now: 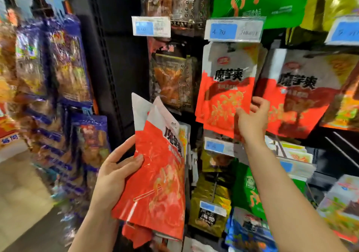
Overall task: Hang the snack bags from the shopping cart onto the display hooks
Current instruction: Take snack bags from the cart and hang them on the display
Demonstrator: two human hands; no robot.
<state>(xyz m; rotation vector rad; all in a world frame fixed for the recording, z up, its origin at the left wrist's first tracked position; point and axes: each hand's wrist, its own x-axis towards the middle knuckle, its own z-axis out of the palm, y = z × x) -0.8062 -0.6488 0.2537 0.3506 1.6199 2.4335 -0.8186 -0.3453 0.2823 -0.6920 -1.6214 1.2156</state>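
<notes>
Head view shows me both hands raised in front of a wall of hanging snacks. My left hand [114, 176] holds a stack of red and white snack bags [157, 176]; the thumb lies across the front of the first bag and the fingers are curled behind the stack, so the hand is clamped on it. The stack is tilted, its top leaning to the left, and it sits to the right of the palm, low in the picture. I can see at least two white top edges, one behind the other, and more red corners show under the wrist.

My right hand [252, 119] is higher and to the right. Its thumb and fingers pinch the lower right corner of a hanging red bag [225, 84] of the same kind. This bag hangs under a price tag [233, 30] with a blue label, and its top is near the tag. I cannot see the hook itself, because the tag and the bag cover it. Just beside it on the right hangs another red bag [299, 92], partly behind my right hand.

Between the two hands there are dark bags [172, 78] with orange content, hanging in a column. Above the tag hangs a green bag [260, 1]. On the far left I see purple bags [66, 61], very blurred. Below my right forearm there are yellow bags [210, 207] and more green ones.
</notes>
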